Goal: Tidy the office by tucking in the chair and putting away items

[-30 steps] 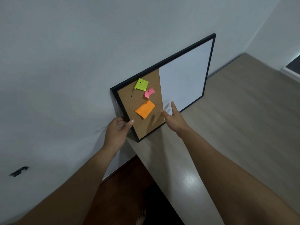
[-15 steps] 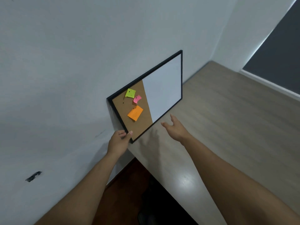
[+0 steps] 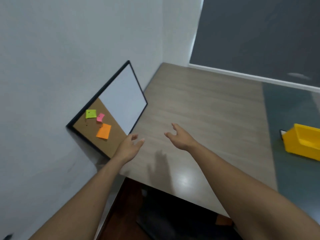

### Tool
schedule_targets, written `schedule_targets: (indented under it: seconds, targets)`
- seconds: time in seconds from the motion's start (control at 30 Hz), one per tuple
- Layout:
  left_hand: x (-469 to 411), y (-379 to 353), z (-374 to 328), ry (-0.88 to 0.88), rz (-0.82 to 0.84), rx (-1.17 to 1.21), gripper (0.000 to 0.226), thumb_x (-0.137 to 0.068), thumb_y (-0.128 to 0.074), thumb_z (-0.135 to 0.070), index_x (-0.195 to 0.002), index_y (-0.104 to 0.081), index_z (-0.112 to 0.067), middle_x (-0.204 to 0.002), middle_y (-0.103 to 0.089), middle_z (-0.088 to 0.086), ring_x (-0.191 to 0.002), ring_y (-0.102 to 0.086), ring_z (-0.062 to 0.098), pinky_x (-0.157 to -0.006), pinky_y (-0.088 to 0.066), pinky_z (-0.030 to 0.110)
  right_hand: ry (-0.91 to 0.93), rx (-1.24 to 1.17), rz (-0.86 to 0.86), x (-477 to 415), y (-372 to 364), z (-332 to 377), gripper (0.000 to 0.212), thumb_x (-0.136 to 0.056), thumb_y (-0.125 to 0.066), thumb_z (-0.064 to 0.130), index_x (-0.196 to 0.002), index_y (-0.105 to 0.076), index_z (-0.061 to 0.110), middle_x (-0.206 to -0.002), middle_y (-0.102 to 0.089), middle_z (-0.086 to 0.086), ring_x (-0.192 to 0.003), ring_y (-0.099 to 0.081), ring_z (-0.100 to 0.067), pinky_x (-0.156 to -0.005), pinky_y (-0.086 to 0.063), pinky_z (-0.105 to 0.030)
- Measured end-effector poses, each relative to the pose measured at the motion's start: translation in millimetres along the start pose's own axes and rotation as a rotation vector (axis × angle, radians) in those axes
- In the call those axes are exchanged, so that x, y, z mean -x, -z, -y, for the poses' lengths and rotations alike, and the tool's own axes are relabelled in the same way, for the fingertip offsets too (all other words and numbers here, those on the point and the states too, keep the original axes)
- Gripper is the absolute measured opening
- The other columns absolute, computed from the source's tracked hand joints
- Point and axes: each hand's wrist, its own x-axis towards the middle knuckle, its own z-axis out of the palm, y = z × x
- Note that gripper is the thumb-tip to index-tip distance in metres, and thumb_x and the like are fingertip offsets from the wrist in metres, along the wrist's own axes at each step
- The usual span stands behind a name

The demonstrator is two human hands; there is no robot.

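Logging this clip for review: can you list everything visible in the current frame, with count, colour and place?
board: 1, black frame, half cork, half white, leaning on the wall at the desk's left edge
sticky notes: 3 on the cork: green, pink, orange
desk: 1, grey-brown wood grain, centre
bin: 1, yellow, on the grey-green strip at the right
wall: pale grey, left
dark panel: 1, upper right
left hand: open, empty, beside the board's lower corner
right hand: open, empty, over the desk
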Motion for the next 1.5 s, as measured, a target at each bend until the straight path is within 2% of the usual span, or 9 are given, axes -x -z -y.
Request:
schedule_targets:
  seconds: [0.4, 0.7, 0.77, 0.93, 1.1, 1.2, 1.3, 1.4, 1.5]
  targets:
    - [61.9, -156.8, -103.3, -0.248, 0.281, -0.196, 0.057, -0.102, -0.067, -0.044, -0.149, -0.056, -0.013, -0.156, -0.057, 0.004, -0.141, -0.058, 0.024, -0.107, -0.043, 0.028, -0.203, -0.082, -0.247, 183.7, 102.4, -147.3, 0.072, -0.105, -0.059, 0.047, -0.164, -0.036, 0.013, -0.169, -0.04, -0.007, -0.152, -0.044, -0.024, -0.117, -0.035, -0.034]
    - [194.9, -298.9, -151.6, -0.428, 0.482, -0.308, 0.053, -0.104, -0.065, -0.044, -0.148, -0.059, -0.015, -0.154, -0.059, 0.0, -0.139, -0.06, 0.024, -0.112, -0.047, 0.036, -0.337, -0.176, -0.418, 386.1, 140.8, -278.3, 0.067, -0.106, -0.058, 0.046, -0.161, -0.039, 0.013, -0.167, -0.042, -0.006, -0.152, -0.042, -0.023, -0.12, -0.036, -0.038]
    - [227.0, -332.9, -159.4, -0.463, 0.528, -0.331, 0.054, -0.103, -0.064, -0.047, -0.148, -0.059, -0.017, -0.154, -0.059, -0.001, -0.139, -0.059, 0.024, -0.114, -0.048, 0.039, -0.375, -0.188, -0.468, 433.7, 142.7, -308.4, 0.067, -0.106, -0.058, 0.046, -0.16, -0.04, 0.011, -0.165, -0.044, -0.007, -0.152, -0.043, -0.023, -0.121, -0.036, -0.038]
    - [312.3, -417.1, -178.9, -0.553, 0.643, -0.401, 0.054, -0.105, -0.062, -0.047, -0.15, -0.057, -0.018, -0.154, -0.058, -0.002, -0.14, -0.057, 0.022, -0.115, -0.046, 0.037, -0.488, -0.28, -0.591, 553.9, 136.6, -375.2, 0.069, -0.106, -0.058, 0.05, -0.161, -0.041, 0.012, -0.163, -0.046, -0.007, -0.15, -0.045, -0.024, -0.12, -0.037, -0.036]
    - [393.0, -493.9, -196.2, -0.646, 0.809, -0.46, 0.046, -0.105, -0.064, -0.041, -0.144, -0.062, -0.019, -0.147, -0.062, -0.002, -0.139, -0.059, 0.022, -0.115, -0.045, 0.036, -0.606, -0.378, -0.732, 665.3, 118.6, -427.3, 0.065, -0.104, -0.058, 0.054, -0.157, -0.047, 0.018, -0.157, -0.053, -0.005, -0.143, -0.052, -0.024, -0.112, -0.044, -0.035]
    - [439.6, -538.0, -205.8, -0.73, 0.897, -0.523, 0.043, -0.105, -0.064, -0.037, -0.143, -0.063, -0.017, -0.144, -0.064, -0.001, -0.136, -0.06, 0.02, -0.109, -0.045, 0.029, -0.692, -0.457, -0.829, 723.6, 104.4, -456.2, 0.063, -0.102, -0.06, 0.055, -0.153, -0.05, 0.021, -0.155, -0.056, -0.004, -0.138, -0.056, -0.023, -0.11, -0.049, -0.037]
    - [485.1, -583.9, -210.0, -0.792, 0.991, -0.583, 0.04, -0.105, -0.064, -0.037, -0.141, -0.065, -0.02, -0.145, -0.065, -0.002, -0.137, -0.06, 0.019, -0.108, -0.045, 0.028, -0.767, -0.539, -0.913, 782.4, 88.5, -477.0, 0.061, -0.104, -0.059, 0.053, -0.153, -0.051, 0.019, -0.154, -0.056, -0.004, -0.137, -0.056, -0.023, -0.105, -0.047, -0.034]
    - [532.1, -632.7, -211.8, -0.829, 1.105, -0.641, 0.041, -0.106, -0.063, -0.039, -0.144, -0.063, -0.024, -0.148, -0.063, -0.005, -0.14, -0.058, 0.018, -0.111, -0.047, 0.032, -0.839, -0.615, -0.997, 839.9, 70.2, -498.5, 0.059, -0.104, -0.061, 0.05, -0.152, -0.051, 0.016, -0.152, -0.057, -0.006, -0.134, -0.058, -0.024, -0.101, -0.046, -0.032]
    - [584.7, -684.4, -213.2, -0.878, 1.214, -0.686, 0.042, -0.106, -0.062, -0.041, -0.145, -0.062, -0.024, -0.148, -0.063, -0.005, -0.14, -0.058, 0.018, -0.113, -0.049, 0.037, -0.901, -0.682, -1.077, 895.6, 53.8, -520.6, 0.059, -0.104, -0.062, 0.048, -0.151, -0.052, 0.014, -0.149, -0.059, -0.008, -0.131, -0.06, -0.025, -0.105, -0.05, -0.037]
